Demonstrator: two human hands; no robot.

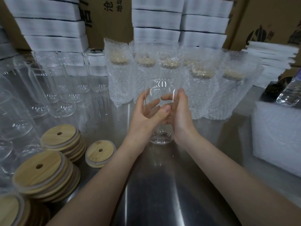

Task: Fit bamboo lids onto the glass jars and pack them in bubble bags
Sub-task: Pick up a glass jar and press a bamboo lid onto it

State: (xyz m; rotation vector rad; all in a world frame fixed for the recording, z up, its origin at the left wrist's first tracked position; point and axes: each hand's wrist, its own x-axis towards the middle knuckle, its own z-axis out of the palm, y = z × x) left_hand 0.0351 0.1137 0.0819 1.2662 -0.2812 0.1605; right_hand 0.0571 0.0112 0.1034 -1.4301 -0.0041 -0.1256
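Loosely, left hand (146, 115) and right hand (181, 115) cup the glass jar (161, 86).

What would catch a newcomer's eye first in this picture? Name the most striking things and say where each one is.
First comes the clear glass jar at the centre, cupped between the left hand and the right hand. Next are the stacks of bamboo lids at the lower left. Behind the hands stands a row of bubble bags, holding lidded jars.
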